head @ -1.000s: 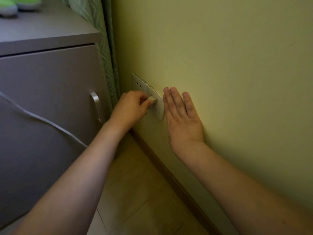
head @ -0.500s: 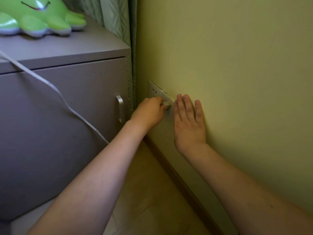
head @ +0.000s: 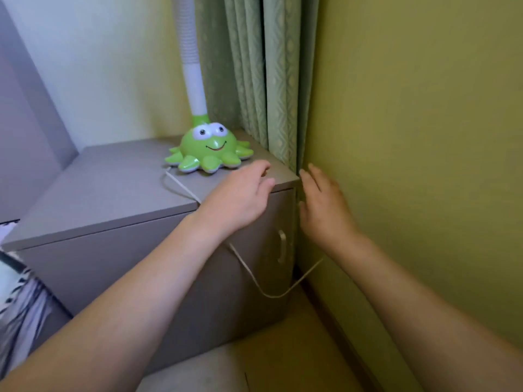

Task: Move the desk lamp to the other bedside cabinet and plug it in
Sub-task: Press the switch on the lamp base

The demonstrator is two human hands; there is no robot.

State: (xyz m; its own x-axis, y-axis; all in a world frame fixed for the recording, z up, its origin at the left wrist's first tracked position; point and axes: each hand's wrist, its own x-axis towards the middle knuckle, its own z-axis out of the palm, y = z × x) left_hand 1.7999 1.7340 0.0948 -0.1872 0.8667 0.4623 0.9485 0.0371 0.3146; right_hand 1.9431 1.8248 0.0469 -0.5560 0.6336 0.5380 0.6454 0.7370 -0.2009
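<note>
1. So the desk lamp (head: 209,149), the one with the green octopus base, is sitting on top of the grey bedside cabinet (head: 113,188), toward the back right corner. Its white ribbed neck goes straight up and out of the top of my view, so I can't see the head of it.

2. The lamp's white cord (head: 181,186) comes out of the base on the near-left side, runs across the cabinet top to the front edge and disappears under my left wrist. It shows up again below my forearm, sags down in front of the cabinet door and climbs toward the wall on the right. The far end is hidden behind my right forearm, so I can't tell what it's hooked into.

3. My left hand (head: 240,199) is hovering over the front right corner of the cabinet top, just near-right of the lamp base and not touching it. Fingers loosely spread, nothing in it.

4. My right hand (head: 322,210) is further right, in the gap between the cabinet's side and the yellow-green wall (head: 424,137), well apart from the lamp. Also spread out flat and empty.

5. Green patterned curtain (head: 263,80) hangs right behind the cabinet's back right corner. The door's metal handle (head: 281,246) is below my left hand.
</note>
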